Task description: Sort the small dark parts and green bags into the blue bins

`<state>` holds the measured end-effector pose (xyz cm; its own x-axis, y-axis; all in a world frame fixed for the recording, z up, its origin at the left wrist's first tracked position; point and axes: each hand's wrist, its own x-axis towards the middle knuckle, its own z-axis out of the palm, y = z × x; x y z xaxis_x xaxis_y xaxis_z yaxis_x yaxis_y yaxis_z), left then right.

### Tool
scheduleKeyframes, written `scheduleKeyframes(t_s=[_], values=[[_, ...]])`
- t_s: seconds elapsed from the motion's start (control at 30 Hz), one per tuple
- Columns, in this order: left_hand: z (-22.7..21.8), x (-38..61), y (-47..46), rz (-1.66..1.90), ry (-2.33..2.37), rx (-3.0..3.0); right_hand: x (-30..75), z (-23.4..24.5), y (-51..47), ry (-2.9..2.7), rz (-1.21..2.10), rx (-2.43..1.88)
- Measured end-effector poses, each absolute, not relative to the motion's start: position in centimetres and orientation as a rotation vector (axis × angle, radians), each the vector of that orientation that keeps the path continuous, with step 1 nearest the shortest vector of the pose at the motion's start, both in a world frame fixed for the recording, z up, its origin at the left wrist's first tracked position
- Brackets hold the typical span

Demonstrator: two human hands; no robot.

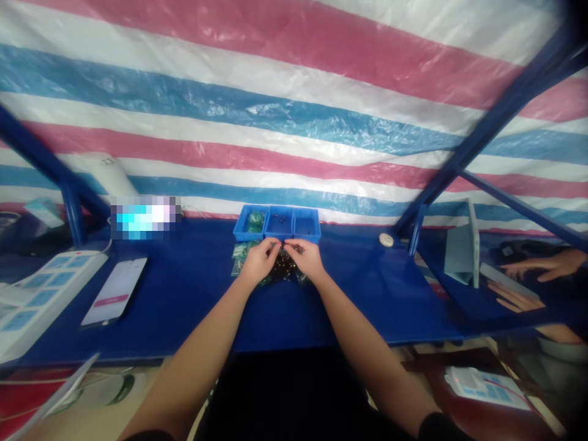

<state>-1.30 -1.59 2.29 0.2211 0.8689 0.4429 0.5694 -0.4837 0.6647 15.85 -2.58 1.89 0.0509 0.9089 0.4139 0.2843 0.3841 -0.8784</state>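
Note:
My left hand (261, 262) and my right hand (305, 256) meet with pinched fingertips over a pile of small dark pieces (282, 268) on the blue table. Between the fingertips is something small and dark, too little to name. Beside my left hand, partly under it, lie clear green-tinted packets (239, 254). Just beyond both hands stand three joined blue bins (278, 235). The left bin holds green-tinted packets (255, 221); a few small dark pieces (278, 218) lie in the middle one.
At left are a phone (114, 293) and a white power strip (55, 294). A round pale object (385, 240) lies to the right. Farther right, another person's hands (528, 282) are by a propped tablet (463, 248). Blue frame posts (418, 229) rise at both sides.

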Motion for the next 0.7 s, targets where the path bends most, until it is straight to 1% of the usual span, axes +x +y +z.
scheduleKeyframes(t_s=[0.7], values=[[2.88,-1.29,-1.95,1.134,1.333,2.144,15.81,2.02,-2.68,-1.467,0.675,-1.098]])
